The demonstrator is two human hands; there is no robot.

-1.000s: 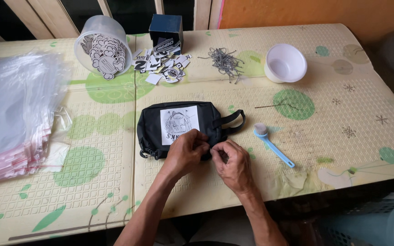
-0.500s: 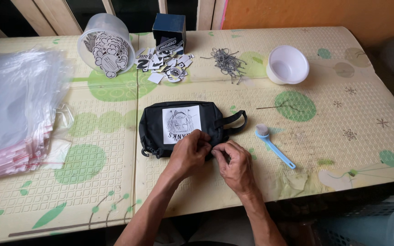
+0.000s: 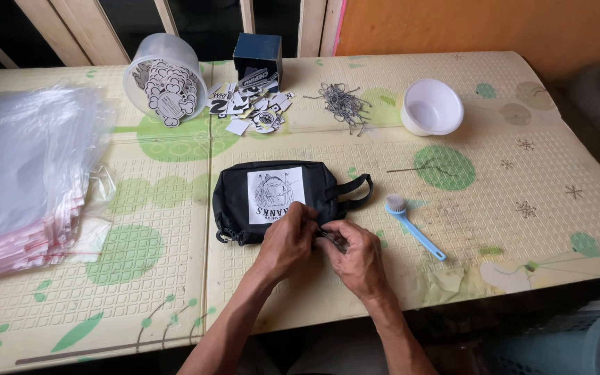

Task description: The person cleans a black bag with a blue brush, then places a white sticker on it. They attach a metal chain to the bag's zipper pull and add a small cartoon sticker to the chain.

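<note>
Working at the near edge of a black pouch (image 3: 279, 198) just below the centre of the frame, both hands meet over its lower right corner; the left hand (image 3: 287, 243) has its fingers curled narrow, pinching the pouch's edge, and the right hand (image 3: 359, 253) pinches a small dark bit that looks like a zipper pull or clip, though it is too small to tell for sure; the step in hand seems to be fixing or fastening something at that edge, and the next move would call for a steady pinch and a short, careful pull along the seam while the other hand keeps the fabric from sliding.

The pouch lies flat on the patterned table cover (image 3: 508, 229), rectangular and soft-sided, with a white square patch (image 3: 276, 194) bearing a black drawing on its face and a loop handle (image 3: 355, 191) at its right end; a blue brush (image 3: 411, 226) lies just to its right; toward the top sit a clear tub of stickers (image 3: 161, 80), loose stickers (image 3: 251, 107), a tangle of small metal pieces (image 3: 342, 104) and a white bowl (image 3: 432, 107); stacked clear bags (image 3: 22, 167) fill the left.
</note>
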